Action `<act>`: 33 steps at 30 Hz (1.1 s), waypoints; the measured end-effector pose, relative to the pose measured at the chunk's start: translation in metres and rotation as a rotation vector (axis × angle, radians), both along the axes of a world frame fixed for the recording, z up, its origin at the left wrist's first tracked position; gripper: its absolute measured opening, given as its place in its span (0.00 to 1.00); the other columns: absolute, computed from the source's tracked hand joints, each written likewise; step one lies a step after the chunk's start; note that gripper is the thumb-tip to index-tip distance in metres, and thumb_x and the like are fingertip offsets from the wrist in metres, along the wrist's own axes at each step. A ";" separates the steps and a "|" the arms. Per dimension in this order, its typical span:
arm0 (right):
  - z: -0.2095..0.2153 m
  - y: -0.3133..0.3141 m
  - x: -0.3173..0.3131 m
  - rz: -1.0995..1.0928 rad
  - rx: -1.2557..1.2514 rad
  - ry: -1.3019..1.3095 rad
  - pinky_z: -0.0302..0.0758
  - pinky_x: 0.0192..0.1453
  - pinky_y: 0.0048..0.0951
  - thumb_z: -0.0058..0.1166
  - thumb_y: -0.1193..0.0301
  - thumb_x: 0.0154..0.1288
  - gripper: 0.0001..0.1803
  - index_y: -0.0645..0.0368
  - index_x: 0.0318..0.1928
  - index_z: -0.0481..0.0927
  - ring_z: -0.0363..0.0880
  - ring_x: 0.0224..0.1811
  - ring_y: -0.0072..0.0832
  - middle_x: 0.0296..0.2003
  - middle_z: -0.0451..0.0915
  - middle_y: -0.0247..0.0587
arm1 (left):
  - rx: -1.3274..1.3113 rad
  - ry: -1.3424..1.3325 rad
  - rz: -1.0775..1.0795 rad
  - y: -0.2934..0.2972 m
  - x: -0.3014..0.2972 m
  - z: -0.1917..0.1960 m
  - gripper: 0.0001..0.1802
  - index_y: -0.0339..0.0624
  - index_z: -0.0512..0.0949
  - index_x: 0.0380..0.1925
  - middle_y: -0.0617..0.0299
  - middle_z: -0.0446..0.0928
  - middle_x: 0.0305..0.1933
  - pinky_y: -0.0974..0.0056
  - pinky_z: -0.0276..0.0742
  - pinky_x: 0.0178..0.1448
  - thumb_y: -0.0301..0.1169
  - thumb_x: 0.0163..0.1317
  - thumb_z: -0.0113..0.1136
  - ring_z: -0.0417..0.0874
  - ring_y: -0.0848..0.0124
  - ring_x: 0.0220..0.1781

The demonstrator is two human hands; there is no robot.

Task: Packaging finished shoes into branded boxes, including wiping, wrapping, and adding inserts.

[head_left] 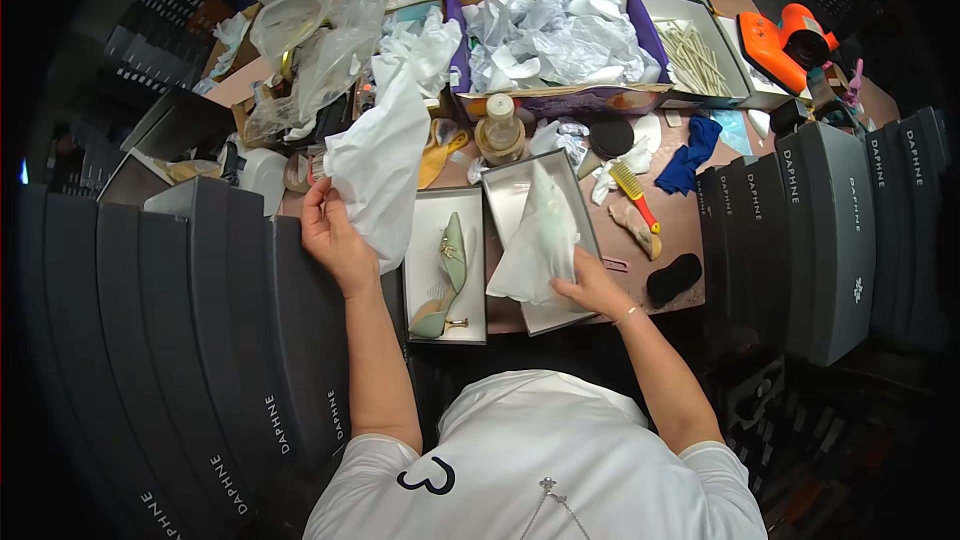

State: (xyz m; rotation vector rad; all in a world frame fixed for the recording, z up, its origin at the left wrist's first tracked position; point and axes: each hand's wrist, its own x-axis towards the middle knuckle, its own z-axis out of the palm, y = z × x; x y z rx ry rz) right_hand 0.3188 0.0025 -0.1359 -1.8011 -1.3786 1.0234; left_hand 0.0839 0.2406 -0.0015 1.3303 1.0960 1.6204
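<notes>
My left hand (337, 240) is closed on the edge of a sheet of white tissue paper (388, 155), which hangs raised at the left. Below and right of it, a pale green heeled shoe (454, 255) with a gold ornament lies on its side in a white-lined shoebox (422, 230). My right hand (594, 285) grips the lower right side of a white paper wrapping (545, 240). Something pale green shows faintly through that wrapping; its shape is mostly hidden. It rests over a second white-lined box part (508, 195), tilted beside the first.
Stacked dark shoeboxes (230, 300) flank me at the left, and more shoeboxes (810, 230) stand at the right. Behind are a purple carton (655, 25) of crumpled paper, a glass bottle (500, 135) and a box of sticks (692, 55). A yellow-red brush (634, 195) and blue cloth (690, 155) lie right.
</notes>
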 end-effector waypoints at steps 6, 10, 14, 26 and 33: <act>0.002 0.031 -0.038 0.130 -0.043 -0.693 0.69 0.55 0.45 0.68 0.64 0.46 0.24 0.60 0.44 0.79 0.71 0.53 0.42 0.48 0.75 0.47 | 0.107 0.273 0.001 -0.023 -0.024 0.015 0.08 0.32 0.78 0.43 0.59 0.78 0.43 0.69 0.73 0.51 0.22 0.67 0.52 0.78 0.72 0.44; 0.046 0.070 -0.046 0.205 0.228 -0.595 0.68 0.54 0.42 0.70 0.65 0.43 0.23 0.58 0.41 0.79 0.72 0.52 0.40 0.45 0.76 0.42 | 0.218 0.537 0.001 -0.064 -0.030 0.007 0.08 0.34 0.80 0.40 0.56 0.77 0.43 0.68 0.76 0.46 0.18 0.64 0.52 0.79 0.67 0.43; 0.011 0.098 -0.083 0.610 0.095 -0.737 0.68 0.52 0.39 0.65 0.65 0.48 0.14 0.55 0.37 0.82 0.75 0.48 0.37 0.41 0.78 0.37 | 0.121 0.546 -0.037 -0.093 -0.047 -0.006 0.10 0.33 0.80 0.40 0.54 0.77 0.43 0.66 0.77 0.46 0.17 0.62 0.51 0.79 0.65 0.43; -0.019 0.098 -0.121 0.580 -0.045 -1.114 0.62 0.52 0.54 0.53 0.62 0.58 0.12 0.50 0.37 0.85 0.71 0.49 0.39 0.43 0.77 0.37 | -0.037 0.377 -0.117 -0.104 -0.063 -0.022 0.10 0.31 0.78 0.42 0.56 0.75 0.46 0.68 0.74 0.50 0.18 0.65 0.50 0.77 0.69 0.46; -0.001 0.095 -0.103 0.440 0.156 -0.920 0.41 0.70 0.69 0.47 0.66 0.62 0.15 0.60 0.43 0.83 0.65 0.62 0.49 0.49 0.77 0.47 | -0.040 0.410 -0.058 -0.105 -0.076 -0.017 0.09 0.31 0.79 0.41 0.58 0.75 0.46 0.69 0.73 0.51 0.19 0.65 0.50 0.77 0.71 0.45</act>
